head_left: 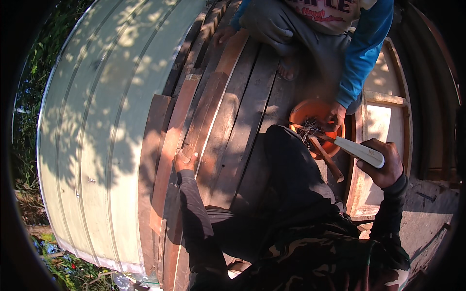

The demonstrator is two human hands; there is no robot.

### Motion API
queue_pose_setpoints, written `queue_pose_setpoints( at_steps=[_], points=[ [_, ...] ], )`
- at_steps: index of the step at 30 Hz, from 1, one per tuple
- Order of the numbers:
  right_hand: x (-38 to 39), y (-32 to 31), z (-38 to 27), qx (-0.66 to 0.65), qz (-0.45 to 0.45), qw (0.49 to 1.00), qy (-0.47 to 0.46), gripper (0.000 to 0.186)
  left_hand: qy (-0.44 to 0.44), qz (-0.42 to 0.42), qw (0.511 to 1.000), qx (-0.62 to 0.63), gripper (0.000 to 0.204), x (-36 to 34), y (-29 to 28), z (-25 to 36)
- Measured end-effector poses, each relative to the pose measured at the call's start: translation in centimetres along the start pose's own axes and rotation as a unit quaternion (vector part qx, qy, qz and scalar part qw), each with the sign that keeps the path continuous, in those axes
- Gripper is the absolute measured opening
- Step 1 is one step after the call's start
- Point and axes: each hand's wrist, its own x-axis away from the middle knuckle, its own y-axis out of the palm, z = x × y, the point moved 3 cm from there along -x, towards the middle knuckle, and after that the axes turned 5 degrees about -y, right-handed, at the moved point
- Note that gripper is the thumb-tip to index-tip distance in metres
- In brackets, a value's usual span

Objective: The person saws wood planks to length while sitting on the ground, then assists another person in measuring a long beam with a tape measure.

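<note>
My left hand (185, 161) is closed at the edge of a reddish-brown plank (206, 114), with what looks like a thin nail (182, 145) at its fingertips. My right hand (388, 162) is closed round a tool with a long, tapered white handle (361, 151). Its far end points toward an orange bowl (297, 112) and is hard to make out. Nails (309, 130) fill the bowl, and a wooden handle (329, 162) leans out over its rim. Another person's hand (335, 116), in a blue sleeve, reaches into the bowl.
Opposite me the other person crouches, their second hand (224, 35) on the planks' far end. Ribbed pale sheeting (92, 145) lies on the left, dappled with shade. Dark floorboards (238, 131) run between us. A wooden frame with pale panels (357, 186) stands at the right.
</note>
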Motion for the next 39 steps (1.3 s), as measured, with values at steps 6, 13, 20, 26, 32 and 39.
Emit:
queue_pose_setpoints(
  at_steps=[6, 13, 20, 26, 32, 39],
  points=[
    [-0.1, -0.1, 0.1, 0.003, -0.003, 1.000, 0.002, 0.029, -0.020, 0.006, 1.000, 0.011, 0.068, 0.0, -0.1, 0.8],
    [-0.3, -0.3, 0.0, -0.008, -0.005, 1.000, 0.013, 0.030, -0.031, -0.002, 0.999, -0.016, 0.061, -0.2, -0.7, 2.6],
    [-0.3, -0.3, 0.2, -0.005, -0.005, 1.000, -0.001, 0.029, -0.021, 0.001, 1.000, -0.006, 0.061, -0.1, -0.5, 2.7],
    [-0.2, -0.2, -0.1, -0.001, -0.010, 1.000, 0.013, 0.030, 0.004, -0.020, 0.999, 0.036, 0.060, -0.4, -0.9, 2.2],
    [0.1, -0.1, 0.0, -0.010, -0.011, 0.999, 0.040, 0.032, -0.077, -0.077, 0.994, -0.001, 0.055, -1.1, -1.5, 2.9],
    [0.1, -0.2, -0.1, -0.002, 0.003, 1.000, 0.017, 0.032, -0.054, -0.087, 0.993, 0.050, 0.061, -1.2, -1.2, 2.7]
  ],
)
